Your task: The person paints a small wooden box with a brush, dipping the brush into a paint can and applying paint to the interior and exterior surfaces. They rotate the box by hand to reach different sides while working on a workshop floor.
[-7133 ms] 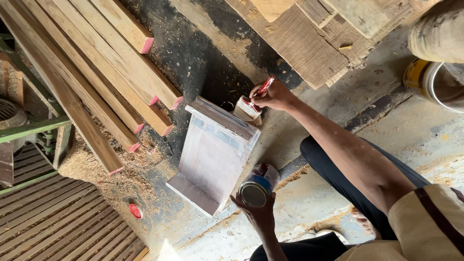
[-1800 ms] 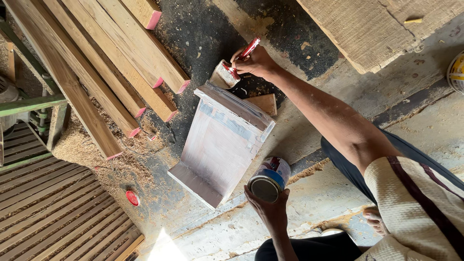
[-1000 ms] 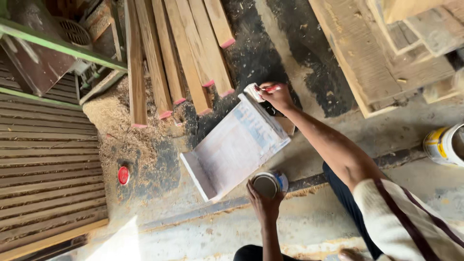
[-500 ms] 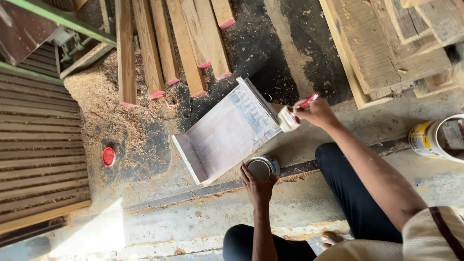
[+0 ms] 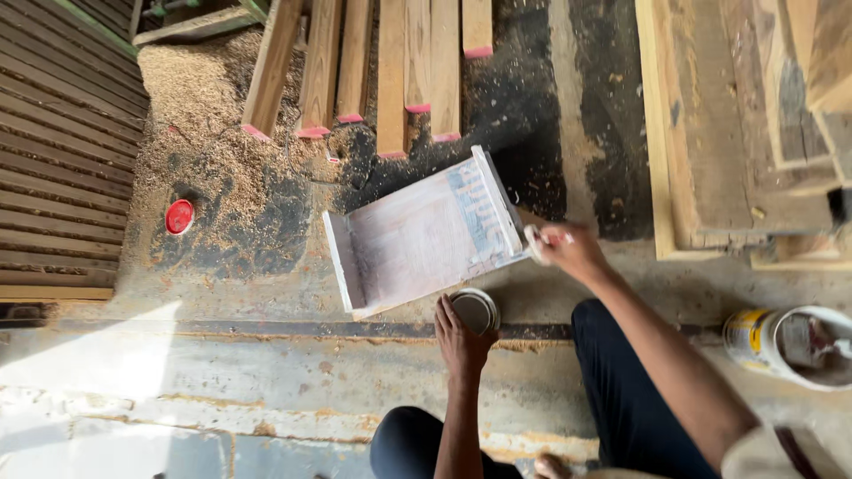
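Bare concrete floor (image 5: 266, 372) lies open below and left of the whitewashed wooden box (image 5: 426, 235). Above the box, planks with red ends (image 5: 390, 71) block the way; to its upper left spreads a sawdust heap (image 5: 204, 115) with a red lid (image 5: 179, 216). Right of the box, stacked timber (image 5: 737, 133) and a paint bucket (image 5: 790, 344) crowd in.
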